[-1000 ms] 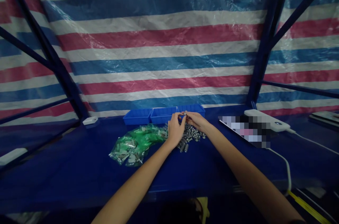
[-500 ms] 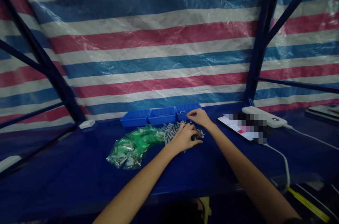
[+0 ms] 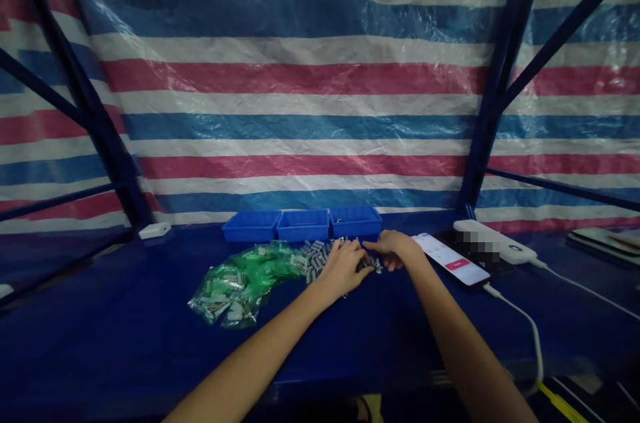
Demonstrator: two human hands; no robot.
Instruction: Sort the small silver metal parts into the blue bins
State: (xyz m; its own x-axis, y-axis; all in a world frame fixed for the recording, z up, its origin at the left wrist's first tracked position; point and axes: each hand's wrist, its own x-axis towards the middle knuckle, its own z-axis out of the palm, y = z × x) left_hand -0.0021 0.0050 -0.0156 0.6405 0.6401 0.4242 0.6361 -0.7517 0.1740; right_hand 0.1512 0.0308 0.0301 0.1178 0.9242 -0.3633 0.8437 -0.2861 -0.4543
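A pile of small grey metal cylinders (image 3: 316,257) lies on the blue table, with smaller shiny pieces at its right end. My left hand (image 3: 344,267) rests over the pile's right part, fingers and thumb curled around something its own fingers hide. My right hand (image 3: 399,249) is at the pile's right edge, index finger stretched toward the small metal pieces (image 3: 377,266), other fingers loosely bent, nothing visible in it. Behind the pile stands the right blue bin (image 3: 356,228), with a few small pieces inside.
A middle blue bin (image 3: 303,233) and a left blue bin (image 3: 250,234) adjoin it. Green plastic bags (image 3: 250,279) with small parts lie left of the pile. To the right are a phone (image 3: 453,261), a white power bank (image 3: 500,243) and a white cable (image 3: 530,329).
My right hand has come down from the right blue bin to the right edge of the pile. My left hand stays over the pile. The camera view has tilted slightly.
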